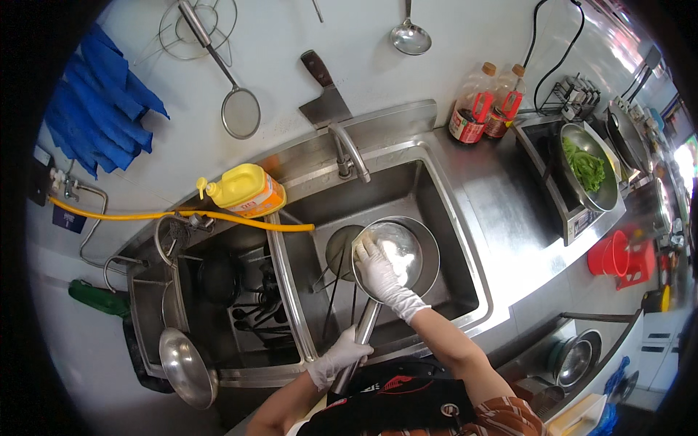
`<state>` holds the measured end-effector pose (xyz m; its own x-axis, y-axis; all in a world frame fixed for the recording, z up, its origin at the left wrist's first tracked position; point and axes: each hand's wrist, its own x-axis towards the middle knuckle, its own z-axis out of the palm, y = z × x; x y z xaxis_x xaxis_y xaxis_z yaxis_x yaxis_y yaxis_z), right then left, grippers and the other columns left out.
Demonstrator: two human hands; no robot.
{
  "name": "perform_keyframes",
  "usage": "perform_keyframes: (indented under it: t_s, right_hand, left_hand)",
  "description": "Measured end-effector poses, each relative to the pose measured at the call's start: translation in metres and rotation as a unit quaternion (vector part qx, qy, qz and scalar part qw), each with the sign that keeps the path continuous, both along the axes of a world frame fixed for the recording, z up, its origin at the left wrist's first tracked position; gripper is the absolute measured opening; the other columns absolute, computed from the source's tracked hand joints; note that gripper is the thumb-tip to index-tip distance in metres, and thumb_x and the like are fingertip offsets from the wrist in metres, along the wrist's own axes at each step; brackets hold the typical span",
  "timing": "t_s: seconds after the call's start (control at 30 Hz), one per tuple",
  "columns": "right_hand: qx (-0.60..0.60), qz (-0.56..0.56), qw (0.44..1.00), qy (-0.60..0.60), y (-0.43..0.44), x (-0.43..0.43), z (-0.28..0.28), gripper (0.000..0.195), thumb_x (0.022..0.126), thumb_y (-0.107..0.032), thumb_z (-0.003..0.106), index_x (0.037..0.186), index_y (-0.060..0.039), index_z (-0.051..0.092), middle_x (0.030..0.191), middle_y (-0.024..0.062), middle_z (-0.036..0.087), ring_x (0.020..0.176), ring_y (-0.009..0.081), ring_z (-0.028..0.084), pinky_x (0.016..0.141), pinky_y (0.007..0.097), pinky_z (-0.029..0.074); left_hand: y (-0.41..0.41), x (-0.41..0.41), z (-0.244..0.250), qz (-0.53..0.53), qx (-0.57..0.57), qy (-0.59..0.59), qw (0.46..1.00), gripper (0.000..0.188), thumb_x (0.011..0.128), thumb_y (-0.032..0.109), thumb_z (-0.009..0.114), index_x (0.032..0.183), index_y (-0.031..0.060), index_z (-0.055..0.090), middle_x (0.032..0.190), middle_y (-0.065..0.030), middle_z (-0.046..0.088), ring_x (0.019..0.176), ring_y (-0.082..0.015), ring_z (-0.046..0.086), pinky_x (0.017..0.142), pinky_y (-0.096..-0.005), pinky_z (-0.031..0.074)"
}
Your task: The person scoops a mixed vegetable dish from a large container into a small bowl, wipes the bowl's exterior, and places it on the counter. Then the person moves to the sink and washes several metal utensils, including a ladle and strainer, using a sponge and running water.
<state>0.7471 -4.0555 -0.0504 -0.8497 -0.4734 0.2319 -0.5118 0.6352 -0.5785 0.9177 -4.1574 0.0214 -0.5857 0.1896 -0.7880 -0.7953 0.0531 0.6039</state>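
A long-handled stainless steel pan (423, 256) is held tilted over the right sink basin (452, 283). My left hand (341, 354), in a white disposable glove, is closed around its metal handle (369, 321). My right hand (379, 272), gloved the same way, reaches into the pan with its fingers against the left inner wall. Something yellowish shows at those fingertips, but I cannot tell whether it is a sponge or part of the glove. Partly hidden beneath the pan, a round metal utensil (341, 250) with thin rods lies in the basin.
Behind the basin stands the faucet (349, 152). A yellow hose (240, 218) passes a yellow detergent jug (248, 191). Dark utensils (262, 310) fill the left basin. A cleaver (326, 92) is on the wall. Right are sauce bottles (469, 117) and a pan of greens (589, 163).
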Motion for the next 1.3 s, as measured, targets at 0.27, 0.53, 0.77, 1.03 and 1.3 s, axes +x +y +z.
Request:
perform_keyframes:
  t_s: [0.27,0.53,0.77,1.03,1.3]
  right_hand:
    - [0.37,0.155,0.872,-0.281,0.037,-0.007,0.025,0.032,0.091,-0.013,0.048,0.115,-0.005,0.067,0.119,0.019,0.065,0.116,0.0266,0.06,0.093,0.0411,0.051]
    - [0.11,-0.037,0.98,-0.164,-0.002,-0.054,0.029,0.054,0.08,-0.011,0.061,0.13,0.0062,0.049,0.138,0.0272,0.047,0.127,0.0381,0.048,0.106,0.0438,0.038]
    - [0.335,0.128,0.865,-0.352,0.04,-0.012,0.035,0.044,0.091,-0.028,0.056,0.13,-0.0066,0.059,0.139,0.0172,0.052,0.13,0.0328,0.048,0.106,0.0391,0.039]
    - [0.297,0.174,0.938,-0.043,0.082,0.009,-0.005,0.05,0.095,-0.034,0.044,0.137,-0.0093,0.052,0.146,0.0106,0.046,0.141,0.0258,0.033,0.118,0.0532,0.012]
    - [-0.173,0.048,0.842,-0.509,0.039,0.028,-0.017,0.031,0.09,-0.021,0.052,0.116,-0.0046,0.058,0.116,0.0116,0.061,0.111,0.0315,0.056,0.098,0.0475,0.042]
  left_hand:
    - [-0.035,-0.001,-0.008,0.013,-0.017,0.045,0.999,0.038,0.076,0.001,0.068,0.106,0.0005,0.045,0.071,-0.0053,0.053,0.052,-0.0149,0.057,0.045,-0.0303,0.046]
    - [-0.012,-0.006,-0.001,-0.001,-0.027,0.012,1.0,0.037,0.076,0.002,0.067,0.104,0.0014,0.043,0.071,-0.0053,0.052,0.052,-0.0156,0.057,0.045,-0.0308,0.046]
    - [-0.046,-0.005,-0.026,-0.008,-0.122,0.1,0.988,0.038,0.073,0.005,0.067,0.103,-0.0015,0.045,0.072,-0.009,0.057,0.052,-0.0172,0.059,0.046,-0.033,0.047]
    - [-0.044,-0.013,-0.014,0.0,-0.123,0.08,0.989,0.039,0.072,0.005,0.068,0.105,-0.0025,0.047,0.072,-0.0083,0.056,0.054,-0.0162,0.058,0.047,-0.033,0.047]
    - [-0.045,-0.02,-0.011,-0.1,-0.15,0.059,0.982,0.042,0.074,0.007,0.067,0.108,-0.0042,0.046,0.077,-0.0111,0.056,0.056,-0.017,0.058,0.049,-0.0331,0.048]
